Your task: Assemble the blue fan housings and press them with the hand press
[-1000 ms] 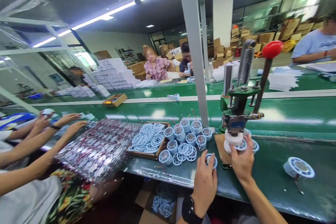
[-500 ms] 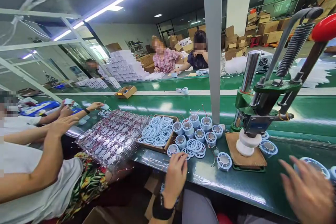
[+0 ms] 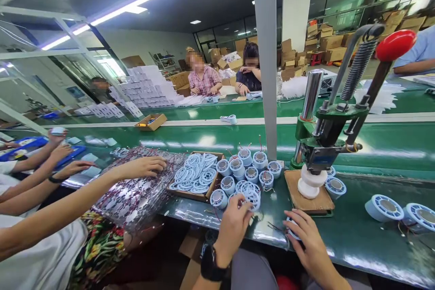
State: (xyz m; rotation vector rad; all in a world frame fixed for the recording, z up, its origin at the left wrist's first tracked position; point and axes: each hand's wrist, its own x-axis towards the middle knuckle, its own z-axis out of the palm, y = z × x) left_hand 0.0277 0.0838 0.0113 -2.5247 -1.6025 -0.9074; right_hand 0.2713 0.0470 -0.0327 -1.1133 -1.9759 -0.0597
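My left hand (image 3: 234, 226), with a black band at the wrist, pinches a light blue ring (image 3: 253, 203) beside the loose rings in front of the cylinders. My right hand (image 3: 304, 235) is closed around a round blue part (image 3: 292, 227) near the bench's front edge, its fingers covering much of it. Thin wires stick out to the left of that part. Several blue cylinders with grey centres (image 3: 251, 174) stand behind my left hand. A hand press (image 3: 322, 154) with a red knob and a white pressing head (image 3: 311, 183) stands behind my right hand.
A cardboard box (image 3: 207, 197) holds many blue rings. Left of it, a co-worker's hand (image 3: 149, 166) is over a bubble-wrapped sheet of parts (image 3: 118, 199). More blue cylinders (image 3: 384, 207) stand at the right. A grey post (image 3: 267, 54) rises behind the cylinders.
My right hand has moved left and closed on the part in front of the press. My left hand has moved to the rings and pinches one. A co-worker's arm has reached over the wrapped sheet.
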